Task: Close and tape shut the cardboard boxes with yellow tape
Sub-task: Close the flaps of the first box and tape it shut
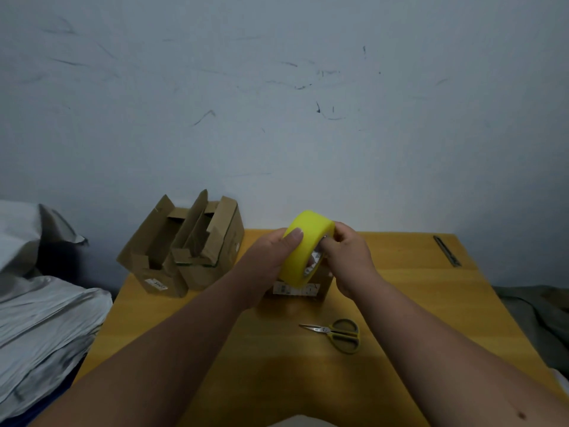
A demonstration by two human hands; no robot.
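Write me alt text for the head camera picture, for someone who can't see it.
Two bare hands hold a roll of yellow tape above a wooden table: the left hand grips its side, the right hand pinches its edge. Two open cardboard boxes stand at the table's far left, and scissors lie near the right forearm.

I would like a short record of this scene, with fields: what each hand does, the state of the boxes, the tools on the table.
left hand: left hand grips the yellow tape roll, thumb on its outer face
right hand: right hand pinches at the roll's edge
box under the hands: small cardboard box, mostly hidden; whether its top is closed cannot be told
other boxes: two open boxes at the table's left rear, flaps up, no tape visible
tools: scissors lying closed on the table, untouched; a narrow dark tool at the right rear
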